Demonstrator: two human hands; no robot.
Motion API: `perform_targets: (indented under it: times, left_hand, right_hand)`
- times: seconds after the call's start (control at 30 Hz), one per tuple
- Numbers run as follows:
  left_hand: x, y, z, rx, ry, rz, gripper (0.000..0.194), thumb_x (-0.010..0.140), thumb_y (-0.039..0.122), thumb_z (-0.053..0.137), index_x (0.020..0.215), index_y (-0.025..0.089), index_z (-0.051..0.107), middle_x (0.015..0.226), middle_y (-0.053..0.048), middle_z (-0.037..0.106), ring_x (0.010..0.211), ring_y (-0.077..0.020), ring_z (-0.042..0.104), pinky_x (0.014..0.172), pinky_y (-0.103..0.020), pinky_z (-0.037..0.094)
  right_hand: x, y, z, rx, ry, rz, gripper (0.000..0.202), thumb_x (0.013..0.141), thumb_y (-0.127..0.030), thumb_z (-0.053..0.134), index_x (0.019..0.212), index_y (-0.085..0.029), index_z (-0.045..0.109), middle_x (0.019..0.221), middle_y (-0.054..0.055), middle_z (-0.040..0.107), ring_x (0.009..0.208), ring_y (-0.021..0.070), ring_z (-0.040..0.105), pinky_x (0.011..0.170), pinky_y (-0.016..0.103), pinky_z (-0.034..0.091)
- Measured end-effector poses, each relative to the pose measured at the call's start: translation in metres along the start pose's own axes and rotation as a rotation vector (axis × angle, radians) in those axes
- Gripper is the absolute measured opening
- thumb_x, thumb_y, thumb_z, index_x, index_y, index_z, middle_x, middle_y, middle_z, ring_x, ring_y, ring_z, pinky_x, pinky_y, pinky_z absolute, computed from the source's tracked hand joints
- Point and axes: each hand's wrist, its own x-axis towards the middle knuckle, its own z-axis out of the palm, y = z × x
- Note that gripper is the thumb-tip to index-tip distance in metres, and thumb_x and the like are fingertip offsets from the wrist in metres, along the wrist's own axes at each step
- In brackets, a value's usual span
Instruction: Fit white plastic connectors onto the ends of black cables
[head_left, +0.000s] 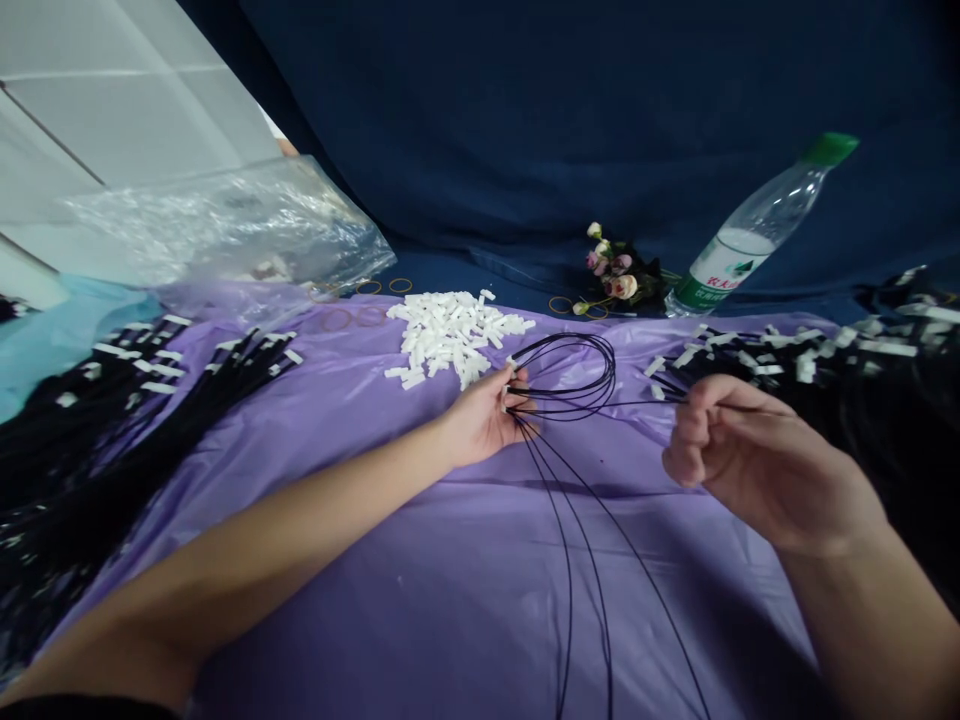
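My left hand [480, 425] is closed around a small white plastic piece [508, 397] that has thin black wires [613, 365] in it. Some of these wires curve to the right in a loop, while several loose ends hang down toward the front edge. One wire runs straight across to my right hand [750, 460], whose thumb and fingers are pinched on it. The wire's tip is hidden by those fingers. Just beyond my left hand lies a heap of white plastic pieces [446, 335].
Black wire bundles with white ends lie at left [172, 420] and right [900, 400] on a purple sheet [450, 590]. Behind are a clear plastic bag [255, 230], rubber bands [400, 286], artificial flowers [622, 287] and a tilted green-capped bottle [739, 250] against a dark blue cloth [525, 120].
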Motion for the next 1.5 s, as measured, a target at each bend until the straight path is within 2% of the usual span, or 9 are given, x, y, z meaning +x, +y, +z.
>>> perform_targets:
  times: [0.07,0.13,0.2,0.27,0.37,0.47,0.57,0.67,1.5]
  left_hand:
    - [0.001,-0.001,-0.001,0.005,-0.015,-0.005,0.023,0.086,0.037,0.059,0.077,0.016,0.057,0.052,0.005,0.036,0.049,-0.0086,0.040,0.054,-0.028,0.043]
    - [0.002,-0.001,-0.002,0.012,-0.027,-0.009,0.023,0.086,0.036,0.059,0.076,0.015,0.056,0.052,0.005,0.036,0.049,-0.0084,0.041,0.054,-0.027,0.043]
    - [0.002,-0.003,-0.002,0.026,-0.033,-0.006,0.024,0.086,0.035,0.059,0.076,0.014,0.056,0.053,0.005,0.037,0.050,-0.0078,0.041,0.054,-0.025,0.042]
    - [0.001,-0.005,0.000,0.041,-0.030,0.011,0.023,0.085,0.034,0.061,0.076,0.013,0.056,0.056,0.005,0.039,0.051,-0.0067,0.042,0.055,-0.023,0.041]
    - [0.000,-0.007,0.001,0.082,-0.029,0.056,0.019,0.083,0.031,0.064,0.080,0.014,0.058,0.067,0.003,0.049,0.052,-0.0052,0.044,0.057,-0.023,0.041]
    - [-0.001,-0.009,0.002,0.135,-0.027,0.093,0.019,0.081,0.031,0.066,0.081,0.014,0.059,0.076,0.001,0.055,0.053,-0.0050,0.045,0.058,-0.024,0.041]
    - [-0.003,-0.011,0.003,0.198,-0.051,0.119,0.020,0.082,0.033,0.065,0.079,0.013,0.061,0.076,-0.001,0.056,0.053,-0.0058,0.044,0.059,-0.025,0.043]
    - [-0.006,-0.011,0.005,0.276,-0.102,0.129,0.021,0.083,0.035,0.062,0.082,0.014,0.062,0.077,-0.002,0.057,0.054,-0.0074,0.046,0.060,-0.027,0.044]
    - [-0.009,-0.015,0.007,0.383,-0.191,0.185,0.022,0.087,0.037,0.058,0.089,0.016,0.064,0.082,-0.003,0.059,0.061,-0.0099,0.052,0.063,-0.028,0.047]
  right_hand:
    - [0.003,0.007,0.004,-0.050,0.169,-0.171,0.013,0.084,-0.036,0.062,0.088,-0.025,0.067,0.073,0.001,0.064,0.052,0.0137,0.059,0.054,0.033,0.054]
    - [0.006,0.012,0.011,-0.077,0.315,-0.328,0.009,0.084,-0.033,0.064,0.086,-0.026,0.069,0.089,0.003,0.066,0.070,0.0160,0.065,0.068,0.037,0.056]
    - [0.006,0.014,0.018,-0.050,0.376,-0.415,0.011,0.086,-0.036,0.062,0.085,-0.029,0.070,0.101,0.003,0.064,0.089,0.0183,0.066,0.080,0.039,0.056]
    - [0.005,0.013,0.024,0.022,0.344,-0.409,0.014,0.088,-0.040,0.058,0.093,-0.035,0.070,0.090,0.000,0.063,0.081,0.0149,0.065,0.081,0.038,0.056]
    - [-0.001,0.012,0.032,-0.010,0.277,-0.346,0.019,0.089,-0.034,0.059,0.105,-0.039,0.067,0.060,-0.006,0.054,0.048,0.0097,0.051,0.055,0.029,0.053]
    - [-0.004,0.014,0.040,-0.356,0.278,-0.334,0.016,0.084,-0.023,0.065,0.096,-0.030,0.072,0.060,-0.003,0.058,0.048,0.0108,0.049,0.043,0.025,0.039]
    - [-0.004,0.015,0.047,-0.757,0.259,-0.394,0.006,0.082,-0.021,0.067,0.083,-0.022,0.073,0.065,0.001,0.064,0.055,0.0117,0.053,0.049,0.026,0.040]
    - [-0.002,0.018,0.051,-0.935,0.270,-0.453,0.007,0.083,-0.020,0.065,0.080,-0.019,0.071,0.060,0.000,0.061,0.052,0.0105,0.051,0.051,0.025,0.040]
    - [-0.001,0.027,0.053,-1.013,0.252,-0.388,0.014,0.085,-0.021,0.060,0.077,-0.018,0.071,0.064,0.001,0.065,0.054,0.0116,0.058,0.052,0.024,0.042]
